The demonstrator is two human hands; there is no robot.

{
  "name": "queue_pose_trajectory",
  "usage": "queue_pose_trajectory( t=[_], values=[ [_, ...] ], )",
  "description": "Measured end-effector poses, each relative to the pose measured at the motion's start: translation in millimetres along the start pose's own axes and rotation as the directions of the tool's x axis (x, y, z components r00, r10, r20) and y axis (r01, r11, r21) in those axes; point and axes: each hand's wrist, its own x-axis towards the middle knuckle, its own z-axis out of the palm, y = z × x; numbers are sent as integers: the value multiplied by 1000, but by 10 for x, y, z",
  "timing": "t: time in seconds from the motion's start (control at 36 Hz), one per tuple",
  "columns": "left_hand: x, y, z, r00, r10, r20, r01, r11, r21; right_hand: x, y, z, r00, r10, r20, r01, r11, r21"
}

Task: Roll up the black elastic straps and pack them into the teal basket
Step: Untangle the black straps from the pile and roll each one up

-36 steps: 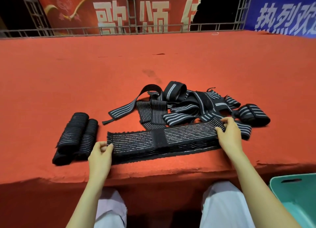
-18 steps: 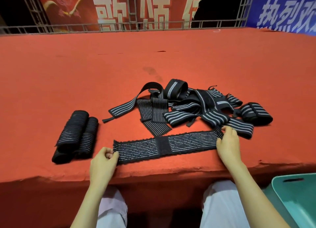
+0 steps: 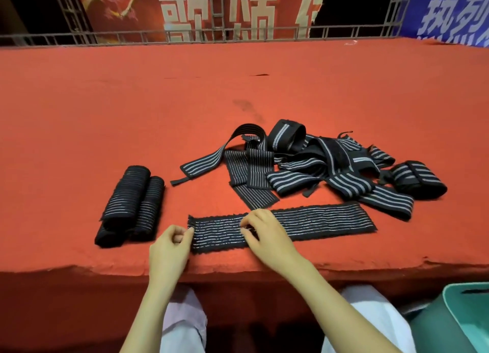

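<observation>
Currently the striped elastic strap (image 3: 317,221) lies flat along the tabletop's (image 3: 79,114) near edge, its long axis running nine-to-three o'clock. The left hand (image 3: 169,249) pinches its nine-o'clock end, and the right hand (image 3: 264,233) pinches it nearby.

Bright, even light on the red table (image 3: 132,109); faint soft shadows beside the straps (image 3: 315,167); dark background; wide-angle curvature at edges; slightly soft detail.
</observation>
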Motion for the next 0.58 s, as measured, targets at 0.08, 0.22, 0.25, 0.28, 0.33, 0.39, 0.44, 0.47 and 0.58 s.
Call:
queue_pose_trajectory(
  t=[0.08, 0.22, 0.25, 0.28, 0.33, 0.39, 0.44, 0.47, 0.58],
  values=[
    [21, -37, -5, 1000, -6, -13, 6, 1000, -2, 109, -145, 192, 992, -89, 88, 89, 996, 3],
    [13, -80, -8, 1000, -24, 5, 24, 999, -33, 99, -127, 413, 981, -144, 128, 153, 986, -63],
    [21, -78, -13, 999, -35, 14, 36, 999, -40, 87, -119, 423, 984, -145, 103, 153, 986, -70],
    [33, -74, -21, 999, -48, 23, 49, 998, -48, 78, -111, 429, 987, -145, 71, 150, 986, -72],
    [52, -67, -43, 997, -60, 44, 63, 996, -61, 60, -94, 434, 991, -135, 9, 136, 988, -68],
    [72, -59, -65, 995, -60, 74, 64, 996, -56, 39, -73, 437, 993, -117, -10, 116, 991, -60],
    [94, -61, -80, 992, -68, 101, 71, 997, -26, 17, -75, 440, 993, -120, 19, 121, 990, -76],
    [104, -64, -81, 992, -70, 106, 71, 997, -8, 8, -83, 443, 991, -130, 45, 133, 987, -88],
    [156, -100, -71, 991, -76, 108, 68, 995, 77, -2, -117, 442, 981, -143, 135, 157, 982, -104]
  ],
)
